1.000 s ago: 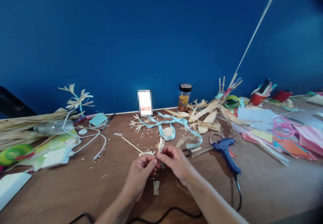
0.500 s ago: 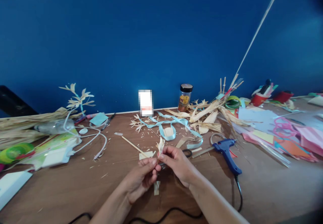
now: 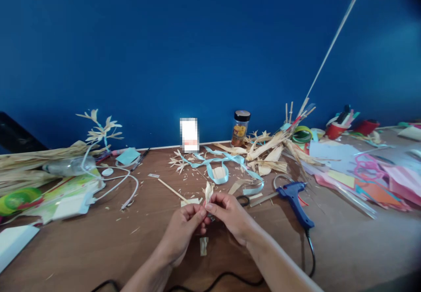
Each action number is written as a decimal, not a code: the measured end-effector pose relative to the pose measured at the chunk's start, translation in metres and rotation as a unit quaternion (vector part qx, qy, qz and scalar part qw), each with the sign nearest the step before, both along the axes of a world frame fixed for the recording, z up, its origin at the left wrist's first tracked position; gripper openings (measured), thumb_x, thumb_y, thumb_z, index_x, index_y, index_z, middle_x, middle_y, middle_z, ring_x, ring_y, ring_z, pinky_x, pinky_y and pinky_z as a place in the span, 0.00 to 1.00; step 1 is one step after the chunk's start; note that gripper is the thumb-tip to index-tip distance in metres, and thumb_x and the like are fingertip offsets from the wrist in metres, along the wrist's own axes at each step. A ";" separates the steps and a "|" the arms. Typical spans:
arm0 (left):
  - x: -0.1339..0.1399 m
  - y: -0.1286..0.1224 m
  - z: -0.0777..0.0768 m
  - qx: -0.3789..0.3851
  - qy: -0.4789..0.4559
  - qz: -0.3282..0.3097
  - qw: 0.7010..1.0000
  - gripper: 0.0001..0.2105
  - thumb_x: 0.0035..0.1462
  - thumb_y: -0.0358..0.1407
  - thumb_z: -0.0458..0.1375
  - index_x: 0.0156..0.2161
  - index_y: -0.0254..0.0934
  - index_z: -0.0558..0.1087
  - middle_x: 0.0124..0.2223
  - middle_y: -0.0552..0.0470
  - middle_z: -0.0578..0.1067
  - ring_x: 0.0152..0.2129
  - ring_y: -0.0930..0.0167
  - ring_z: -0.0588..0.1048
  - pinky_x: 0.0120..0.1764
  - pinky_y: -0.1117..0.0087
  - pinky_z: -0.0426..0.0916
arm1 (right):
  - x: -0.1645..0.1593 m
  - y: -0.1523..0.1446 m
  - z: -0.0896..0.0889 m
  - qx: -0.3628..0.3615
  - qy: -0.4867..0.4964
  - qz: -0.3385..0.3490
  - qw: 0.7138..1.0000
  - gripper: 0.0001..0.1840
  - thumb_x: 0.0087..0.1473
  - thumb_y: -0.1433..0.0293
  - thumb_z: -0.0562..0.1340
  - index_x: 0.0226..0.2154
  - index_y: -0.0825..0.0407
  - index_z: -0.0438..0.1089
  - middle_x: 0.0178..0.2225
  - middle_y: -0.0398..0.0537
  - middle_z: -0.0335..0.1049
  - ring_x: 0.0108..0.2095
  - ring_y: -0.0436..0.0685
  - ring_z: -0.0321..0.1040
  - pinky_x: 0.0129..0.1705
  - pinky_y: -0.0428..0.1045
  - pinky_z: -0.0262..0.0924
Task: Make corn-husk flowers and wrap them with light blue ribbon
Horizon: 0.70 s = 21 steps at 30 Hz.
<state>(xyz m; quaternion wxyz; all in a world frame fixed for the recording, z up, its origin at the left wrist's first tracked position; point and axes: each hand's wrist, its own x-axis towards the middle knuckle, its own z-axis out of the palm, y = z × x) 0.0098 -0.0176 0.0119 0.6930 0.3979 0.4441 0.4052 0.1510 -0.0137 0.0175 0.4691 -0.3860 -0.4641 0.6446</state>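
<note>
Between my two hands stands a small corn husk flower (image 3: 208, 193), pale and upright, its base pinched at the fingertips. My left hand (image 3: 184, 226) is closed with thumb and forefinger on the lower end. From the right, my right hand (image 3: 230, 217) grips the flower's side with thumb and fingers. The lowest part is hidden by my fingers. Just beyond lies a thin wooden stick (image 3: 173, 190) beside a pale husk piece (image 3: 190, 202). Behind my right hand, a black scissor handle (image 3: 244, 201) shows. A small husk strip (image 3: 204, 246) lies below the hands.
A blue glue gun (image 3: 297, 204) lies to the right, its cord running toward me. Light blue ribbon (image 3: 219, 179) curls behind my hands. Further back stand a black-lidded jar (image 3: 240, 129) and dried husks (image 3: 268, 151). At left are a white cable (image 3: 136, 186) and a husk flower stem (image 3: 104, 129).
My hands have drawn slightly closer together around the husk flower, with my left fingers higher on its base. The view has shifted slightly.
</note>
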 end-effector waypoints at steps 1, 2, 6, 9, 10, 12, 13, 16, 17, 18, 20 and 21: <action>0.001 0.000 -0.001 0.017 0.028 0.019 0.999 0.10 0.44 0.38 0.61 0.24 0.31 0.72 0.22 0.52 0.71 0.17 0.79 0.65 0.22 0.79 0.61 | -0.001 0.000 -0.001 -0.003 0.000 -0.007 1.000 0.11 0.43 0.64 0.63 0.27 0.55 0.68 0.22 0.40 0.66 0.23 0.48 0.62 0.30 0.45 0.57; 0.001 0.000 -0.002 0.035 0.054 0.035 0.997 0.10 0.44 0.39 0.61 0.24 0.31 0.72 0.22 0.53 0.71 0.17 0.78 0.65 0.22 0.78 0.61 | -0.001 0.001 -0.002 -0.004 -0.001 -0.017 1.000 0.12 0.42 0.64 0.64 0.28 0.55 0.68 0.22 0.41 0.67 0.24 0.48 0.63 0.31 0.45 0.57; 0.002 -0.001 -0.007 0.098 0.105 0.057 0.988 0.11 0.44 0.40 0.60 0.24 0.32 0.72 0.19 0.55 0.69 0.16 0.77 0.64 0.21 0.77 0.60 | -0.003 0.003 -0.007 -0.014 -0.014 -0.049 0.999 0.13 0.39 0.64 0.66 0.27 0.56 0.71 0.23 0.43 0.69 0.25 0.51 0.64 0.30 0.46 0.58; 0.001 -0.001 -0.009 0.083 0.089 0.054 0.991 0.10 0.43 0.39 0.61 0.26 0.31 0.73 0.20 0.54 0.70 0.17 0.77 0.64 0.22 0.77 0.60 | -0.003 0.004 -0.007 -0.014 -0.035 -0.060 0.997 0.12 0.38 0.64 0.66 0.24 0.57 0.72 0.22 0.43 0.70 0.24 0.51 0.63 0.29 0.45 0.57; 0.001 0.000 -0.008 0.065 0.069 0.049 0.994 0.10 0.43 0.39 0.61 0.27 0.31 0.73 0.21 0.54 0.70 0.17 0.77 0.65 0.23 0.77 0.60 | -0.003 0.004 -0.006 -0.010 -0.042 -0.066 0.997 0.12 0.38 0.64 0.66 0.23 0.57 0.72 0.21 0.43 0.70 0.24 0.50 0.63 0.29 0.45 0.57; 0.000 0.000 -0.006 0.018 0.021 0.031 0.999 0.10 0.42 0.38 0.62 0.28 0.31 0.73 0.24 0.52 0.72 0.18 0.78 0.66 0.25 0.77 0.62 | -0.003 0.004 -0.005 -0.005 -0.049 -0.076 0.996 0.12 0.38 0.64 0.66 0.23 0.57 0.72 0.20 0.43 0.70 0.23 0.50 0.63 0.28 0.45 0.57; 0.000 0.000 -0.004 -0.005 0.001 0.022 1.000 0.10 0.41 0.37 0.63 0.27 0.31 0.74 0.25 0.51 0.72 0.19 0.78 0.66 0.26 0.76 0.62 | -0.003 0.003 -0.004 -0.004 -0.050 -0.076 0.996 0.12 0.38 0.64 0.66 0.22 0.58 0.72 0.20 0.43 0.69 0.22 0.50 0.63 0.27 0.45 0.57; 0.000 0.001 -0.001 -0.036 -0.025 0.009 0.999 0.10 0.39 0.37 0.64 0.26 0.30 0.74 0.25 0.51 0.73 0.18 0.78 0.66 0.25 0.76 0.62 | -0.004 0.002 -0.004 -0.004 -0.047 -0.065 0.997 0.13 0.38 0.63 0.66 0.21 0.58 0.71 0.18 0.42 0.68 0.21 0.49 0.63 0.26 0.45 0.58; 0.001 0.001 -0.001 -0.033 -0.025 0.011 0.999 0.10 0.39 0.36 0.64 0.26 0.30 0.74 0.24 0.51 0.72 0.18 0.78 0.66 0.25 0.77 0.61 | -0.004 0.002 -0.004 -0.002 -0.044 -0.061 0.997 0.13 0.38 0.63 0.66 0.21 0.57 0.70 0.18 0.42 0.68 0.21 0.49 0.63 0.26 0.45 0.58; 0.002 0.001 -0.001 -0.025 -0.023 0.014 0.999 0.10 0.39 0.37 0.64 0.25 0.30 0.73 0.24 0.51 0.72 0.18 0.78 0.65 0.25 0.77 0.61 | -0.005 0.002 -0.004 0.002 -0.042 -0.058 0.997 0.13 0.39 0.62 0.65 0.20 0.57 0.70 0.17 0.42 0.67 0.21 0.49 0.63 0.26 0.45 0.58; 0.003 0.000 -0.002 -0.007 -0.018 0.019 1.000 0.10 0.40 0.37 0.64 0.25 0.31 0.73 0.23 0.52 0.72 0.18 0.78 0.65 0.24 0.77 0.60 | -0.005 0.002 -0.005 0.009 -0.039 -0.054 0.998 0.13 0.40 0.62 0.65 0.20 0.57 0.70 0.17 0.41 0.67 0.20 0.49 0.62 0.26 0.45 0.58; 0.004 0.000 -0.002 0.000 -0.015 0.022 1.000 0.10 0.40 0.37 0.64 0.25 0.31 0.73 0.23 0.52 0.71 0.18 0.78 0.65 0.24 0.77 0.60 | -0.005 0.002 -0.004 0.012 -0.040 -0.052 0.998 0.13 0.40 0.62 0.65 0.20 0.57 0.69 0.17 0.41 0.67 0.20 0.49 0.62 0.26 0.45 0.58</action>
